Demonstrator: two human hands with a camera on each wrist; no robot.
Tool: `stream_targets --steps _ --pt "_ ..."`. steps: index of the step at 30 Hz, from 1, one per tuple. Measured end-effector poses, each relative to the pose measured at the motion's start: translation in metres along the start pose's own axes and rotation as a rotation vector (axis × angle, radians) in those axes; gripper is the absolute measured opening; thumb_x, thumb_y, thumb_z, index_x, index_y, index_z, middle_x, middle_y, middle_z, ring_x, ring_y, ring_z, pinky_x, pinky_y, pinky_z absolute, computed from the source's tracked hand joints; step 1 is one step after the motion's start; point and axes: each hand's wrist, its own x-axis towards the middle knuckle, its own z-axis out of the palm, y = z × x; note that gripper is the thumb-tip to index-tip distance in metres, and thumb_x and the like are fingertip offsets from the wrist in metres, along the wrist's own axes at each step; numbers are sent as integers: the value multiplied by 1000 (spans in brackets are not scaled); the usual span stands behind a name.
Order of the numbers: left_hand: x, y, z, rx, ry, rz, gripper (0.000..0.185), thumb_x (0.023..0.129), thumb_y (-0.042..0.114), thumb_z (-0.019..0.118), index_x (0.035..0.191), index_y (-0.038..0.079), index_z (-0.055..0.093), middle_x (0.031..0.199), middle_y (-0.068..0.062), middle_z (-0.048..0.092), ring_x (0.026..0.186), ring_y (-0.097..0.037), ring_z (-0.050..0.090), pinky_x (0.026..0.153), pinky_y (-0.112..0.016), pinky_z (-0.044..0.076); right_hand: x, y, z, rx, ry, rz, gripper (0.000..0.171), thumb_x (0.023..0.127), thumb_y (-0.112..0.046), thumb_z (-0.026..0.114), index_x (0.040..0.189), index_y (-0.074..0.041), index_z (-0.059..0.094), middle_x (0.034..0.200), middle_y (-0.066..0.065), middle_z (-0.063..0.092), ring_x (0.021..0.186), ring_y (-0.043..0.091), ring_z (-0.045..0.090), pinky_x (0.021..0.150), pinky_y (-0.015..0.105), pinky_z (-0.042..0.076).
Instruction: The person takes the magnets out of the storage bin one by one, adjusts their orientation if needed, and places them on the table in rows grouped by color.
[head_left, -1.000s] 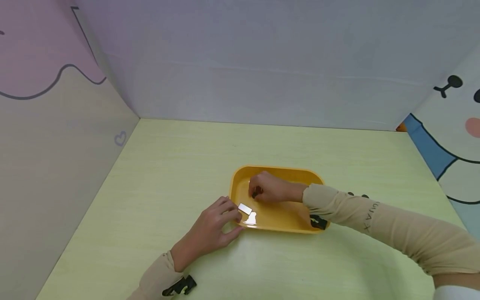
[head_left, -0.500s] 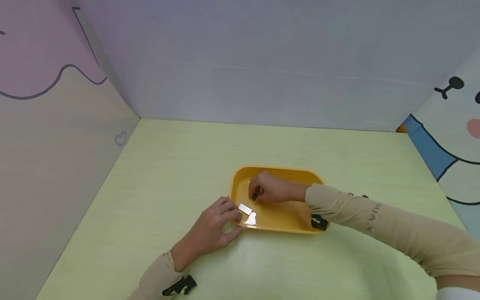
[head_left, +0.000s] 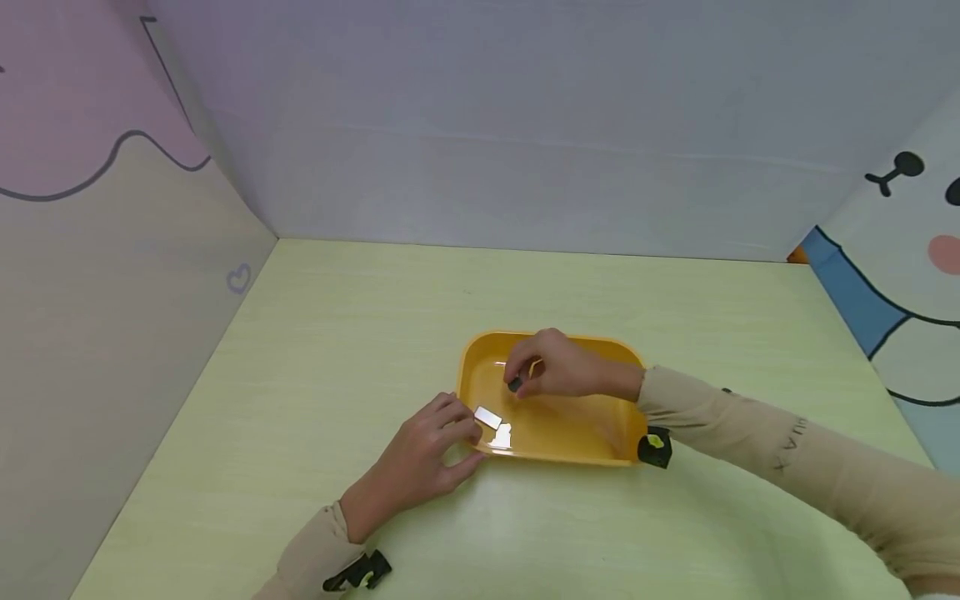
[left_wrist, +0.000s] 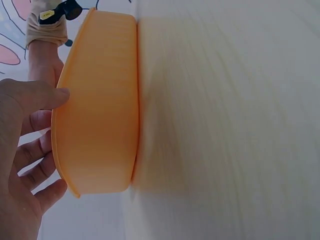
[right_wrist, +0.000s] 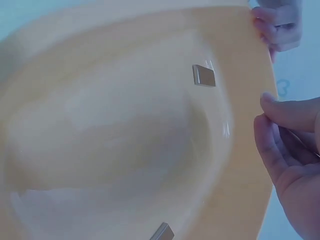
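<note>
In the head view my left hand (head_left: 431,458) holds the yellow tray (head_left: 570,457) at its near left corner, fingers spread along the rim. The left wrist view has the thumb (left_wrist: 60,96) lying at the rim. My right hand (head_left: 558,367) hovers inside the tray, index finger and thumb bent toward each other. Just below those fingertips is a small dark block (head_left: 515,384); the right wrist view puts this block (right_wrist: 162,232) on the tray floor, away from the fingers (right_wrist: 270,140). A second small metallic block (head_left: 488,417) lies by the left fingers.
The tray stands on a pale green tabletop (head_left: 360,333). A grey wall panel (head_left: 525,125) closes off the back, with printed panels at left and right. Both forearms wear beige sleeves (head_left: 750,433), with a black device (head_left: 655,447) at the right wrist.
My right hand has come off the dark block, rising slightly and shifting right, and its fingers have loosened. The left hand, the tray and the metallic block have stayed in place.
</note>
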Motion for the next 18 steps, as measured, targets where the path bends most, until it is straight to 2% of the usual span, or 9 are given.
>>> stream_targets --steps 9,18 --pt "0 0 2 3 9 7 21 74 22 79 81 16 60 90 6 57 91 -12 51 83 -28 47 -14 -6 -9 27 42 61 16 76 1 75 91 -3 71 89 0 67 73 14 56 68 28 53" --pt "-1 -1 4 2 16 13 21 75 21 79 82 16 60 90 6 57 91 -12 51 87 -30 46 -26 -9 -18 70 84 106 17 76 1 75 93 -1 71 92 2 67 77 18 58 72 29 53"
